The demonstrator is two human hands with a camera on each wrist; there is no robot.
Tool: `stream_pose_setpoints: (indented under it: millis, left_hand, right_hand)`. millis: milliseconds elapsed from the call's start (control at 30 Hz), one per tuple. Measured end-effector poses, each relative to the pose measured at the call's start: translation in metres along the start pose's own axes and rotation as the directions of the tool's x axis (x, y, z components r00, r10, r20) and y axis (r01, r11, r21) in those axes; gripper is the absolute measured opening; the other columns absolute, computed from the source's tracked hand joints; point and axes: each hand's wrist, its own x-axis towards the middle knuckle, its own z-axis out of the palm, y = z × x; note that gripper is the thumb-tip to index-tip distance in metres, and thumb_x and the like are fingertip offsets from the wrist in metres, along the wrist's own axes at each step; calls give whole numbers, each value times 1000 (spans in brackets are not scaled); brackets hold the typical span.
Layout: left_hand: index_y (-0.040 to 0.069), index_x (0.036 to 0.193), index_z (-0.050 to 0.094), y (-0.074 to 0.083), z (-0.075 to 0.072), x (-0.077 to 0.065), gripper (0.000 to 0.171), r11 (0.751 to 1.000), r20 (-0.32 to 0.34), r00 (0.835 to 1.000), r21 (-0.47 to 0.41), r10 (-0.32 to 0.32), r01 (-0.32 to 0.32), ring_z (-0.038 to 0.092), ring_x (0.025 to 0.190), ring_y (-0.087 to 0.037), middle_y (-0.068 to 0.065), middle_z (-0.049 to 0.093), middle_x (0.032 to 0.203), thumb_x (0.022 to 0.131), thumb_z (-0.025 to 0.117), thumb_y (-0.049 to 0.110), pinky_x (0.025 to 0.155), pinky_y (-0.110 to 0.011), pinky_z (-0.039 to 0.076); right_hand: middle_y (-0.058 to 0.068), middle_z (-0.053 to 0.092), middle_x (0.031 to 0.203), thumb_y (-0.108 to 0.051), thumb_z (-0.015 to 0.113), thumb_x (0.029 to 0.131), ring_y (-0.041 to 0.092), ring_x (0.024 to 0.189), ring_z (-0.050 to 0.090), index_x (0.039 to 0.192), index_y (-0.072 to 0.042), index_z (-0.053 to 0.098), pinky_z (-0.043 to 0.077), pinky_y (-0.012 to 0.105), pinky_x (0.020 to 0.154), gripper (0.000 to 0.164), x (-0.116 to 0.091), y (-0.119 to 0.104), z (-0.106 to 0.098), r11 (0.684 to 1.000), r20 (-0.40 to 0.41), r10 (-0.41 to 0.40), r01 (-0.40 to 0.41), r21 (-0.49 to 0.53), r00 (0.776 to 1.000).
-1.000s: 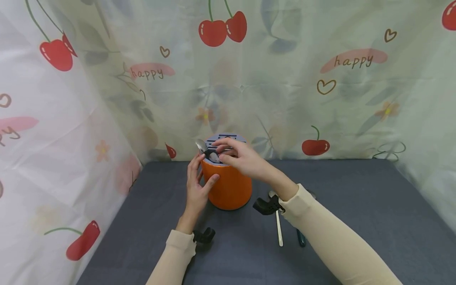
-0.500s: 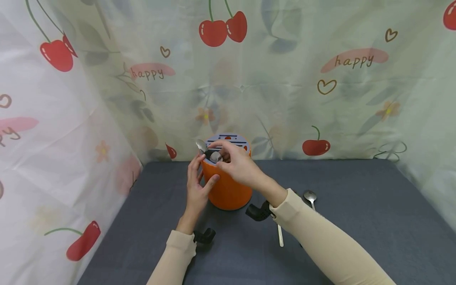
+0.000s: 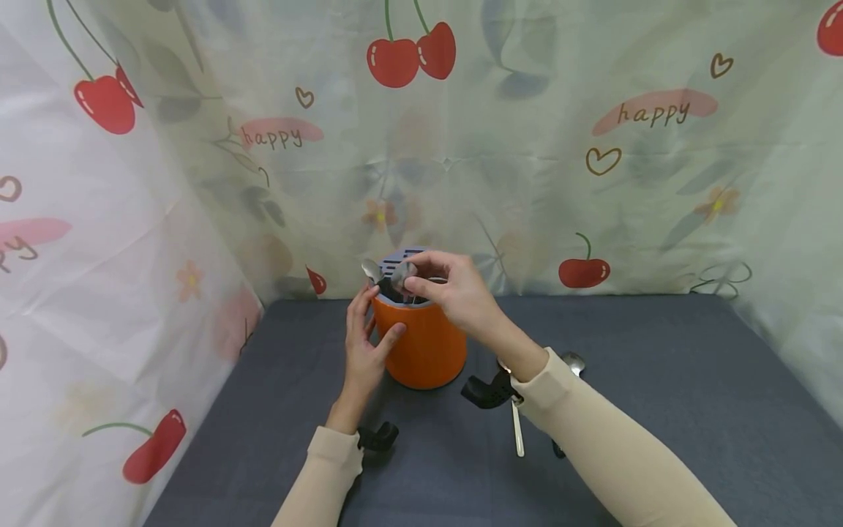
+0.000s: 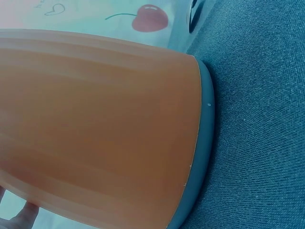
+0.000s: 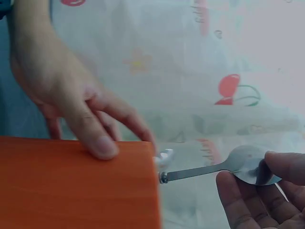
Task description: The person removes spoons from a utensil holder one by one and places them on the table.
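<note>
With my left hand [image 3: 364, 355] gripping the orange cylindrical holder [image 3: 426, 348], my right hand [image 3: 457, 289] pinches the silver metal spoon [image 5: 242, 163] by its bowl, handle down at the holder's near rim, where excessive tilt could jam it.

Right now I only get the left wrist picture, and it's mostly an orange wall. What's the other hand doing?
Observer: The right hand is pinching a spoon by its bowl.
Visitor: Where does its handle go?
Observer: Down into the open top of the orange container.
Visitor: Is that the only one up there?
Observer: No, a second spoon sticks up at the rim, beside the left hand's fingertips.
</note>
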Motion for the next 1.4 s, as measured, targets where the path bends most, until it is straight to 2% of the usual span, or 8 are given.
stream_pose_setpoints:
  millis: [133, 267, 433, 600, 900, 1133, 1267, 1400]
  left_hand:
    - [2, 155, 40, 0, 0, -1, 67, 1000, 2, 1000, -2, -8, 8, 28, 151, -43, -24, 24, 165, 96, 69, -7, 115, -75, 25]
    - [3, 155, 40, -1, 0, -1, 67, 1000, -1, 1000, 2, -15, 15, 28, 151, -41, -22, 25, 165, 96, 69, -6, 116, -75, 24]
    - [3, 156, 40, -1, 0, 0, 68, 1000, -4, 1000, 0, -25, 25, 28, 151, -39, -21, 25, 165, 95, 70, -6, 116, -75, 24]
    - [5, 156, 40, -3, 1, 1, 69, 1000, -6, 1000, -5, -21, 21, 28, 152, -38, -19, 25, 166, 95, 70, -7, 117, -74, 24]
    - [5, 156, 40, -3, 0, 1, 68, 1000, -6, 1000, -6, -8, 8, 28, 151, -38, -19, 26, 166, 95, 70, -6, 116, -75, 24]
    - [6, 156, 39, -3, 0, 1, 68, 1000, -1, 1000, 0, -19, 19, 28, 152, -38, -18, 25, 166, 96, 69, -6, 117, -74, 24]
    - [5, 156, 39, -2, 1, 1, 68, 1000, -1, 1000, -1, -18, 18, 28, 151, -39, -19, 25, 166, 96, 69, -7, 116, -75, 23]
    - [4, 156, 39, -1, 0, 0, 69, 1000, -3, 1000, 1, -16, 16, 28, 151, -40, -21, 25, 166, 95, 69, -7, 116, -75, 23]
  right_hand:
    - [21, 70, 110, -1, 66, 101, 31, 97, 71, 124, 6, 68, 60, 44, 93, 24, -3, -12, -9, 997, -32, -59, 60, 47, 998]
    - [15, 68, 107, -2, 67, 101, 26, 97, 67, 124, 6, 67, 59, 33, 89, 24, -8, -26, -21, 991, -96, -103, 110, 79, 990]
    - [7, 68, 105, -1, 66, 100, 24, 99, 64, 126, 6, 66, 57, 34, 91, 26, -15, -39, -35, 981, -162, -141, 160, 112, 977]
    - [10, 69, 108, 1, 66, 100, 26, 96, 65, 125, 6, 66, 59, 35, 87, 26, -20, -42, -50, 967, -201, -181, 212, 145, 963]
    - [8, 71, 107, 6, 63, 99, 22, 91, 66, 119, -3, 71, 60, 33, 85, 23, -32, -38, -77, 941, -295, -181, 252, 225, 938]
    - [6, 72, 101, 10, 60, 100, 17, 87, 68, 117, 1, 73, 59, 28, 81, 24, -44, -31, -97, 921, -353, -167, 273, 277, 921]
    - [5, 73, 96, 5, 63, 100, 16, 83, 68, 118, 4, 73, 57, 24, 77, 20, -55, -22, -108, 932, -373, -127, 239, 271, 919]
    - [3, 74, 96, 0, 67, 100, 12, 79, 69, 116, -1, 76, 55, 22, 69, 19, -66, -11, -119, 954, -388, -71, 176, 243, 919]
